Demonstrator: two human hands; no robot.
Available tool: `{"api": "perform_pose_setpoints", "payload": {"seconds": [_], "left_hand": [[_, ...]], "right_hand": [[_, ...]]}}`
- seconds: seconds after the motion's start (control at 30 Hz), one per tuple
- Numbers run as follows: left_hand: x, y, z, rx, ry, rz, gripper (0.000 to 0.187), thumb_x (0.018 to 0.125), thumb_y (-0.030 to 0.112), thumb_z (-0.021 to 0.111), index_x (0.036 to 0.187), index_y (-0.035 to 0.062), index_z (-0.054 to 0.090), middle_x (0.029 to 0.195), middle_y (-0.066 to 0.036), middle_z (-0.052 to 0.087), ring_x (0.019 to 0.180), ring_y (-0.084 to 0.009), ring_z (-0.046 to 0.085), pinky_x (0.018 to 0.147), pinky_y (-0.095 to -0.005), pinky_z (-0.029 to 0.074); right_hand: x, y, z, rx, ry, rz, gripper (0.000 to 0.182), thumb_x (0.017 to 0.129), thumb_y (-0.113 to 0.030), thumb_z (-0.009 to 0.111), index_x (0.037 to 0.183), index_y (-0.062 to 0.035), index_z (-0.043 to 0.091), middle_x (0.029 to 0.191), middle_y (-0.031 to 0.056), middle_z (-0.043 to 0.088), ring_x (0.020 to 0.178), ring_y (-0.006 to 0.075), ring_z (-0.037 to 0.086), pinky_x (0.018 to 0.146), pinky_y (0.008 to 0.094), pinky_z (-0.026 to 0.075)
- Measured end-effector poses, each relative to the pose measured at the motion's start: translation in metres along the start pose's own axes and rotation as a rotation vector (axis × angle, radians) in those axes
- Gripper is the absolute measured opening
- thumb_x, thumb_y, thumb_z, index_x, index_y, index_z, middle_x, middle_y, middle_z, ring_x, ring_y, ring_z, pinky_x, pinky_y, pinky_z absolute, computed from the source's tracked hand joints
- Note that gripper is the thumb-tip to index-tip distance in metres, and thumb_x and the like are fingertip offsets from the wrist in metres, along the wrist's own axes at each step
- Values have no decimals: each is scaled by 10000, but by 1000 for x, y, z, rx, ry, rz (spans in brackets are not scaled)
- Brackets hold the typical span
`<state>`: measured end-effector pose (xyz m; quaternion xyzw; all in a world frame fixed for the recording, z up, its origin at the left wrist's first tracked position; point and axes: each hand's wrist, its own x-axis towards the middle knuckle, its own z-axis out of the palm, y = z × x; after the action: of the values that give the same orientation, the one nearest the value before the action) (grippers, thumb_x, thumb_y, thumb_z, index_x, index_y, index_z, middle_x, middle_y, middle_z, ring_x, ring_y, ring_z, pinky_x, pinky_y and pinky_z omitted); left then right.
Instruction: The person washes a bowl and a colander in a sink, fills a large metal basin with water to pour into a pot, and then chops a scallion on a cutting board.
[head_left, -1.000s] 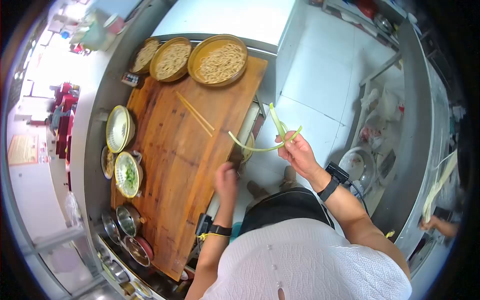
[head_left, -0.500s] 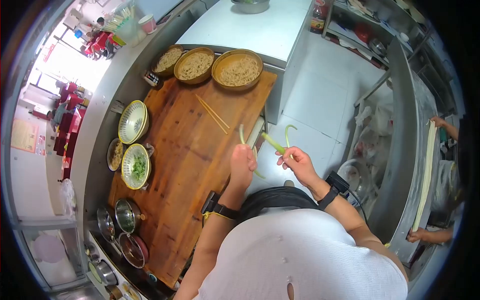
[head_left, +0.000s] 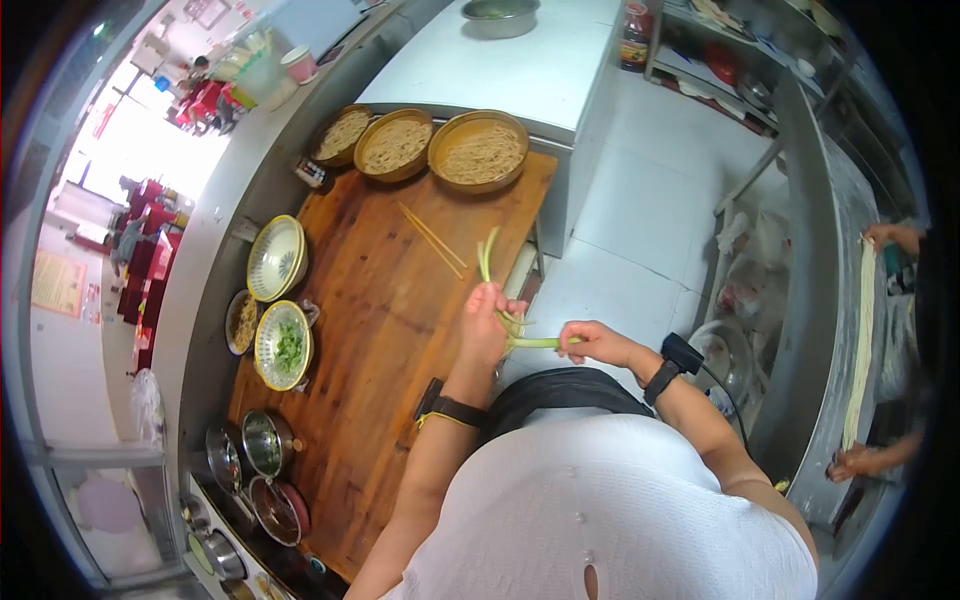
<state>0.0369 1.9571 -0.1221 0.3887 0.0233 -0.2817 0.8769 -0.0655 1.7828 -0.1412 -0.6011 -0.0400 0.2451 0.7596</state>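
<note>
My left hand (head_left: 485, 318) is closed around several thin green vegetable stalks (head_left: 487, 256), whose ends stick up above the fist and out to its right. A thicker pale-green stalk (head_left: 538, 343) runs level between my two hands. Its right end is pinched by my right hand (head_left: 594, 343), and its left end meets the stalks at my left hand. The exact kind of vegetable cannot be made out. Both hands are in the air by the right edge of the wooden table (head_left: 360, 400). A pair of chopsticks (head_left: 432, 240) lies on the table beyond my left hand.
Bowls of noodles (head_left: 480, 150) line the table's far edge. On the left stand a bowl of chopped greens (head_left: 285, 345), stacked bowls (head_left: 275, 258) and metal pots (head_left: 265, 443). At right, another person's hands (head_left: 855, 462) hold a long dough strip (head_left: 858, 350) on a counter.
My right hand has moved slightly down, and its stalk has swung from slanting upward to level, now reaching my left hand. The curved thin stalk beside my right hand no longer shows there.
</note>
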Motion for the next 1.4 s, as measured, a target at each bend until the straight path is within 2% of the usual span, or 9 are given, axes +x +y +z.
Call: {"api": "perform_pose_setpoints", "payload": {"seconds": [0.17, 0.33, 0.5, 0.77, 0.83, 1.1, 1.17, 1.23, 1.4], "left_hand": [[-11, 39, -25, 463, 233, 73, 106, 860, 187, 412, 822, 93, 443, 576, 38, 375, 514, -84, 392, 540, -255, 397], [-38, 55, -73, 1179, 618, 669, 114, 845, 129, 385, 865, 35, 445, 599, -38, 412, 541, -161, 426, 511, -303, 367], [-86, 60, -111, 1522, 990, 403, 146, 825, 149, 372, 869, 23, 432, 699, -202, 474, 649, -352, 477, 564, -400, 361], [-101, 36, -133, 1653, 1065, 137, 200, 797, 162, 398, 955, 48, 440, 814, -220, 535, 782, -390, 501, 659, -448, 383], [-97, 36, -135, 1701, 1030, 129, 206, 796, 161, 399, 961, 46, 442, 820, -221, 538, 790, -392, 501, 671, -446, 385], [-65, 17, -160, 2012, 917, 144, 179, 756, 94, 449, 877, -36, 439, 870, -237, 482, 823, -396, 459, 706, -452, 364], [-51, 6, -144, 2031, 998, 150, 151, 751, 96, 450, 843, -23, 438, 813, -215, 482, 786, -392, 465, 681, -472, 361], [-41, -2, -138, 2016, 1384, 31, 140, 748, 105, 453, 833, -5, 440, 811, -203, 486, 787, -383, 473, 664, -485, 362], [-42, -4, -136, 2063, 1388, 29, 151, 755, 134, 454, 838, 9, 434, 808, -185, 480, 772, -369, 477, 636, -481, 365]], "right_hand": [[4, 11, -24, 392, 273, 42, 114, 819, -82, 451, 930, -62, 469, 741, 40, 534, 544, 72, 473, 483, 169, 391], [37, -14, -37, 474, 346, 74, 117, 834, -156, 456, 896, -60, 480, 614, -4, 508, 467, 45, 445, 420, 157, 368], [85, -17, -39, 320, 321, 118, 114, 824, -195, 478, 813, -82, 480, 535, -43, 439, 400, 29, 362, 341, 157, 278], [172, -41, -44, 370, 381, 112, 135, 838, -209, 443, 832, -80, 485, 658, -7, 511, 460, 61, 460, 375, 167, 318], [184, -17, -58, -22, 399, 258, 145, 842, -215, 430, 834, -81, 486, 729, 11, 549, 500, 75, 506, 385, 175, 354], [64, 29, -81, 1198, 276, 29, 58, 796, -105, 485, 767, -57, 498, 634, -7, 485, 484, 69, 404, 400, 177, 312], [36, 16, -90, 1252, 294, -20, 54, 800, -84, 475, 764, -50, 498, 610, -20, 439, 491, 63, 346, 420, 171, 294], [11, 6, -100, 1276, 296, -146, 44, 800, -75, 470, 784, -45, 498, 610, -22, 428, 490, 64, 340, 431, 169, 293], [-50, -4, -138, 1171, 363, -325, 53, 779, -20, 471, 827, -39, 487, 569, -21, 377, 476, 70, 318, 438, 180, 279]]}}
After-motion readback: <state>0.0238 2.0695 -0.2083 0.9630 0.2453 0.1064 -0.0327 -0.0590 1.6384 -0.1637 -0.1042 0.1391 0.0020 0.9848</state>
